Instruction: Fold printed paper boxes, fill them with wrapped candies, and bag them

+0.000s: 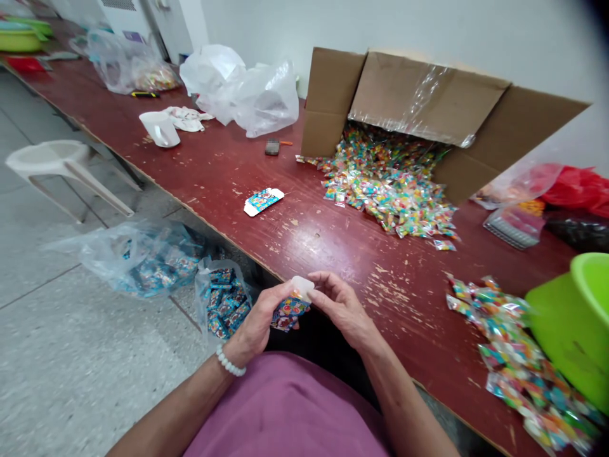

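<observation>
Small printed box: the blue patterned box (290, 311) is held tilted at the near edge of the red table (219, 184); its white flap (302, 285) is raised
Left hand: the box is grasped by the left hand (261, 317); a beaded bracelet (230, 362) is worn at the wrist
Right hand: the flap is met by the fingertips of the right hand (345, 314); whether it is pinched or merely touched cannot be told
Flattened carton: a printed piece (264, 202) is laid on the table, beyond the hands and to the left
Wrapped sweets: a heap (394, 197) is spilled from the cardboard box (404, 89) on the far side; a second heap (521, 362) is spread at the near right, beside the green basin (561, 324)
Floor, left: printed boxes are contained in a small plastic bag (203, 304) and a larger one (102, 254)
</observation>
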A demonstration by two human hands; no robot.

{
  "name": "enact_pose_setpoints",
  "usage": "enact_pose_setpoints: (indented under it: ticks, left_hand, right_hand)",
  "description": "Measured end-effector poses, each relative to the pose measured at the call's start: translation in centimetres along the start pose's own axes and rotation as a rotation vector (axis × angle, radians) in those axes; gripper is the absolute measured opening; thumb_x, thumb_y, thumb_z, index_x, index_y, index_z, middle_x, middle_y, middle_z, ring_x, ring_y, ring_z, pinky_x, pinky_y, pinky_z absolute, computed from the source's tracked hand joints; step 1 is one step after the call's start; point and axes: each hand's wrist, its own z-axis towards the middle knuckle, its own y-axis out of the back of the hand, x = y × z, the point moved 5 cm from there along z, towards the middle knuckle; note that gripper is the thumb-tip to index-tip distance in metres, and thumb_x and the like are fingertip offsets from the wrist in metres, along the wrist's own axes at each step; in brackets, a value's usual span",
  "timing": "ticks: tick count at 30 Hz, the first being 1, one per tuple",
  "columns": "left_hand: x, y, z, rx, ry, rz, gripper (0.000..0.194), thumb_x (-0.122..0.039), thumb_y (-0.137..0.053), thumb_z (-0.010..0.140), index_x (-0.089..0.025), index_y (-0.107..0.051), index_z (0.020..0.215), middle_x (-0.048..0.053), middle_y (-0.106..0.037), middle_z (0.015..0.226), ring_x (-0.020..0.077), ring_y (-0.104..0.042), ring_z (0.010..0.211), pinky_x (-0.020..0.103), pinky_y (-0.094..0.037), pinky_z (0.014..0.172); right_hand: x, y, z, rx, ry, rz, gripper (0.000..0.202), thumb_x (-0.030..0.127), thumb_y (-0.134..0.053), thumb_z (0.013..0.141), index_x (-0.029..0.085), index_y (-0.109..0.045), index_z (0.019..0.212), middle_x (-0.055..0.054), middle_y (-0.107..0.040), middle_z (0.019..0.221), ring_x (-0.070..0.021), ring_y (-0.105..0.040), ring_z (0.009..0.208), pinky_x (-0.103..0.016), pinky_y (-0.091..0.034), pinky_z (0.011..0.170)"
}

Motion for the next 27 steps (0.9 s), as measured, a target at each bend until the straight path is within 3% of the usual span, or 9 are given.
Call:
enact_pose_setpoints:
  ticks: [3,8,11,15,18,22,27]
  left_hand:
    - [-0.1,-0.1,-0.1,0.018,-0.035,0.033,0.043,-0.051,-0.072,0.08,-0.014,-0.073,0.1,0.006,-0.067,0.085,0.0164,-0.058,0.071,0.025,-0.053,0.052]
    - [-0.2,-0.3,-0.1,0.034,-0.04,0.005,0.032,-0.045,-0.074,0.081,-0.015,-0.068,0.092,0.002,-0.063,0.08,0.0149,-0.058,0.068,0.023,-0.053,0.049]
    - [0.1,-0.6,0.0,0.074,0.046,-0.102,0.031,-0.046,-0.071,0.085,-0.017,-0.067,0.095,0.002,-0.064,0.08,0.0144,-0.06,0.064,0.026,-0.056,0.049]
    - [0.7,-0.8,0.2,0.068,0.211,-0.252,0.035,-0.05,-0.068,0.087,-0.017,-0.069,0.098,0.004,-0.066,0.079,0.0137,-0.059,0.056,0.027,-0.055,0.045]
    - [0.8,-0.9,0.2,0.066,0.234,-0.259,0.041,-0.053,-0.062,0.091,-0.017,-0.071,0.109,0.006,-0.07,0.085,0.0128,-0.059,0.055,0.025,-0.054,0.044]
    - [0.3,-0.6,0.2,0.016,0.134,-0.138,0.048,-0.054,-0.058,0.093,-0.017,-0.071,0.12,0.009,-0.073,0.096,0.0128,-0.062,0.06,0.023,-0.054,0.048]
    - [0.4,-0.4,0.2,0.027,0.116,-0.07,0.062,-0.066,-0.058,0.087,-0.014,-0.073,0.119,0.009,-0.073,0.085,0.0139,-0.059,0.058,0.024,-0.053,0.047]
  right_hand:
    - [-0.8,-1.5,-0.1,0.068,-0.022,0.072,0.034,0.041,-0.077,0.08,0.024,-0.065,0.107,-0.001,-0.07,0.097,-0.0152,-0.065,0.083,-0.027,-0.054,0.075]
    - [-0.9,-1.3,-0.2,-0.085,0.198,-0.024,0.014,0.034,-0.075,0.083,0.021,-0.073,0.082,-0.002,-0.07,0.089,-0.0143,-0.064,0.08,-0.025,-0.053,0.072]
    - [-0.3,-0.7,-0.4,-0.113,0.313,-0.15,0.012,0.033,-0.071,0.087,0.022,-0.076,0.087,-0.003,-0.074,0.088,-0.0157,-0.068,0.076,-0.027,-0.054,0.067]
    - [1.4,-0.9,-1.0,0.006,0.473,-0.362,0.012,0.029,-0.067,0.091,0.024,-0.078,0.094,-0.006,-0.078,0.096,-0.02,-0.072,0.09,-0.033,-0.055,0.083]
    - [1.3,-0.9,-0.9,0.007,0.385,-0.38,0.017,0.032,-0.062,0.093,0.023,-0.076,0.089,-0.006,-0.078,0.096,-0.0201,-0.071,0.09,-0.032,-0.055,0.082]
    - [-0.4,-0.9,-0.1,-0.052,0.137,-0.227,0.016,0.035,-0.073,0.083,0.019,-0.073,0.083,-0.004,-0.076,0.083,-0.0162,-0.068,0.07,-0.029,-0.055,0.067]
    - [-0.8,-1.5,0.7,-0.039,0.017,0.024,0.019,0.034,-0.08,0.074,0.018,-0.069,0.075,-0.003,-0.077,0.086,-0.0177,-0.07,0.076,-0.028,-0.056,0.065]
